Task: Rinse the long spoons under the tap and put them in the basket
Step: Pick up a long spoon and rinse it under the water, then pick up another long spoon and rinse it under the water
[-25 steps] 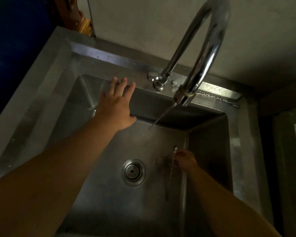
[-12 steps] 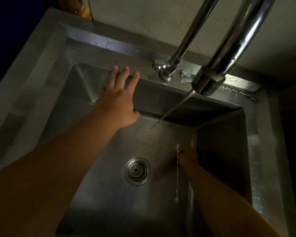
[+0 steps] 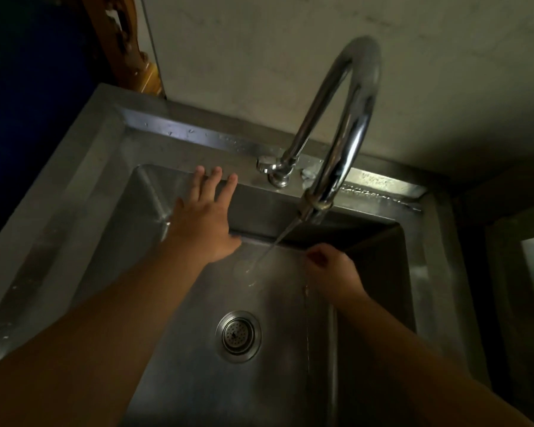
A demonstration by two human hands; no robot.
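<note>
A curved chrome tap [image 3: 349, 124] pours a thin stream of water [image 3: 278, 238] into the steel sink [image 3: 105, 167]. My right hand [image 3: 330, 266] pinches the upper end of a long thin spoon [image 3: 306, 318], which hangs down blurred just right of the stream. My left hand [image 3: 204, 217] is spread with straight fingers over the sink's back left part, fingertips at the rear rim, holding nothing. No basket is in view.
A round drain strainer [image 3: 238, 335] sits in the sink floor. The tap's handle and base [image 3: 275, 169] stand on the rear ledge, against a plain wall. A dark cabinet edge [image 3: 506, 272] lies to the right, and a wooden object [image 3: 130, 57] stands at the upper left.
My right hand has lifted the spoon up and toward the water stream, away from the sink floor. My left hand stays spread near the rear rim. The camera tilted, showing the tap's full curve.
</note>
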